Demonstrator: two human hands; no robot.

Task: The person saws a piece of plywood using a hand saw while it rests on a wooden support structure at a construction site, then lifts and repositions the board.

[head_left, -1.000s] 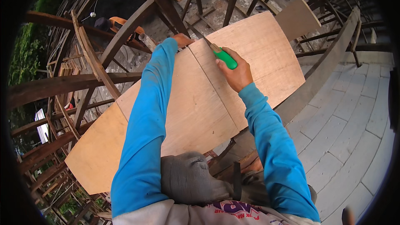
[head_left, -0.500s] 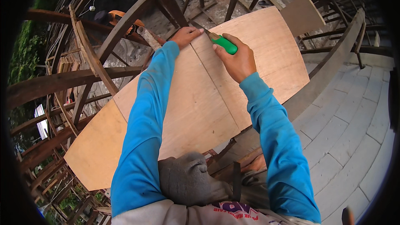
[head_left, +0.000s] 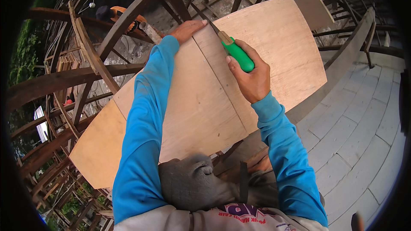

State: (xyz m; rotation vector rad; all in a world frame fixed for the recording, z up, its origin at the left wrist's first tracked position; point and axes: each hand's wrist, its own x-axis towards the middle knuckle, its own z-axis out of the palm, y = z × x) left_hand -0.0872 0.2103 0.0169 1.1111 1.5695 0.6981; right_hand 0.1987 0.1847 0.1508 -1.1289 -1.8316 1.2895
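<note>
A green-handled hand saw (head_left: 240,55), its narrow dark blade seen nearly edge-on, is gripped in my right hand (head_left: 252,75). The blade points away from me, past the far edge of a pale plywood sheet (head_left: 188,111). My left hand (head_left: 188,31) is closed over that far edge, left of the blade, with one digit along the edge toward the saw; its other fingers are mostly hidden. A dark straight line or seam crosses the sheet from near my left hand to the near edge. Whether the teeth touch the wood I cannot tell.
Curved dark timber beams (head_left: 77,79) rise at the left. A person in orange (head_left: 122,15) is lower down at the far left. A yellower board (head_left: 96,149) adjoins the sheet's left end. Grey planking (head_left: 351,124) slopes away at right. A grey-clad knee (head_left: 188,182) is below the sheet.
My right hand has drawn the saw back toward me and slightly right, showing more of its blade. My left hand remains at the far edge. The view has shifted a little.
</note>
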